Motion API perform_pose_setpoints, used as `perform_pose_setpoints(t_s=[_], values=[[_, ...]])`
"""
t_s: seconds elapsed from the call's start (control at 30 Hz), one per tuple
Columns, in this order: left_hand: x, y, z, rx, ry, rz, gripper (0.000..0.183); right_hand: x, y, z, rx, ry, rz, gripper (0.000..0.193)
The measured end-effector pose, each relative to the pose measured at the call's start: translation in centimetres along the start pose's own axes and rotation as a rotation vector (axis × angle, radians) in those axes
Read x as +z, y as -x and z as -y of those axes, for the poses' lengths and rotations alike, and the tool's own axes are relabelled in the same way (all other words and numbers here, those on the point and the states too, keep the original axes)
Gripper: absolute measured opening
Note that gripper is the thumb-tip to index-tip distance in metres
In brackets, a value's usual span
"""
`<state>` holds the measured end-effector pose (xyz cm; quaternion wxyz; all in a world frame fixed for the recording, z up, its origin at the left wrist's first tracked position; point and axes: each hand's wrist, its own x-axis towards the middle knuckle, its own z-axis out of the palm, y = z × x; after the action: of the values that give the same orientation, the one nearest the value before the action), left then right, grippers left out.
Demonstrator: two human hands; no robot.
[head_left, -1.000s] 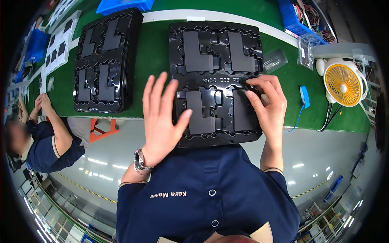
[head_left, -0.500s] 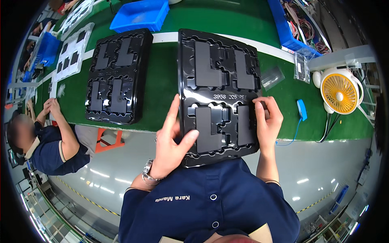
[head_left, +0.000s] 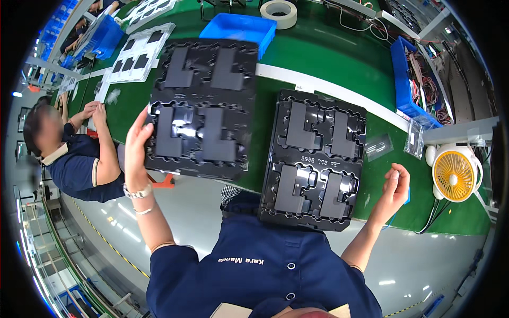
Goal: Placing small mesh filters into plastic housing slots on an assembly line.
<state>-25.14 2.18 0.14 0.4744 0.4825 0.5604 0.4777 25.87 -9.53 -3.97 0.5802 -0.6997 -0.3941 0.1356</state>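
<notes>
My left hand (head_left: 139,139) grips the left edge of a black plastic tray (head_left: 204,98), which is raised, slightly blurred and holds dark L-shaped pads in moulded recesses. Whatever lies beneath this tray is hidden. To its right, a second black tray (head_left: 316,160) with similar L-shaped pads rests at the table's near edge, close to my body, and neither hand touches it. My right hand (head_left: 391,191) hovers past that tray's right side. Its fingers are curled toward the thumb, and nothing shows in them.
A blue bin (head_left: 241,29) and a tape roll (head_left: 279,12) stand at the back of the green table. On the right are a blue bin of cables (head_left: 405,79), clear plastic pieces (head_left: 378,147) and a yellow fan (head_left: 454,177). Another person (head_left: 79,146) sits at the left, beside white trays (head_left: 140,55).
Both hands have left the right-hand tray. My left hand has moved left and taken hold of the other black tray, now raised. My right hand has drawn away rightward. The view has shifted.
</notes>
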Motion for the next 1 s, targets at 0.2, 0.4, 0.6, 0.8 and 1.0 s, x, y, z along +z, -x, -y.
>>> perform_pose_setpoints(t_s=[0.2, 0.4, 0.6, 0.8, 1.0], values=[[-5.1, -3.8, 2.1, -0.064, -0.296, 0.047, 0.052, 0.6, -1.0, -0.9, 0.025, 0.056, 0.069, 0.017], [-4.3, -5.9, 6.8, 0.365, -1.026, -0.249, 0.032, 0.3, -3.2, -3.7, -0.036, 0.253, 0.087, 0.016], [-4.3, -5.6, 8.3, 0.318, -0.848, -0.292, 0.036, -1.2, -6.4, -6.6, -0.123, 0.865, 0.056, 0.040], [1.9, -3.7, 4.5, 0.517, -1.188, -0.433, 0.032, -1.1, -7.5, -7.4, -0.079, 0.955, 0.172, 0.053], [13.5, 0.5, -0.1, 0.709, -0.898, -0.205, 0.032, -1.3, -9.9, -9.7, -0.089, 0.871, 0.148, 0.042]])
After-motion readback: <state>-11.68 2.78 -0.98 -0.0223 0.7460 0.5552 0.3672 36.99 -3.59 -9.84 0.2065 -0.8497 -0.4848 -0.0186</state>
